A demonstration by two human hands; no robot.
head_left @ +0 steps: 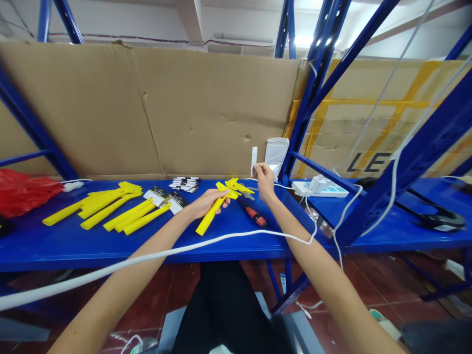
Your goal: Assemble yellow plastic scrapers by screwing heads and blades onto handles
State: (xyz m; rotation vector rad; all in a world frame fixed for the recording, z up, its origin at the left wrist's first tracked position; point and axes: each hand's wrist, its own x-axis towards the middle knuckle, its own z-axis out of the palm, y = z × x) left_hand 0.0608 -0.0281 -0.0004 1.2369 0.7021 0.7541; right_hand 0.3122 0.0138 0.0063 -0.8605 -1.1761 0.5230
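Observation:
My left hand (207, 203) is closed around a yellow T-shaped plastic handle (211, 215), whose wide head points up and away from me. My right hand (265, 181) pinches a narrow whitish strip (254, 158), held upright near the cardboard; its exact kind is unclear. Between the hands lies a small pile of yellow plastic pieces (238, 186) with some thin metal plates (248, 194) beside it. A red and black screwdriver (255, 215) rests on the blue table just below them.
Several yellow handles (106, 202) lie at left, some with black-and-white cards (157, 195). Small packets (184, 184) are stacked behind. A white cable (221, 238) crosses in front of me. A power strip (320, 188), blue posts (313, 88) and a red bag (27, 191) flank the workspace.

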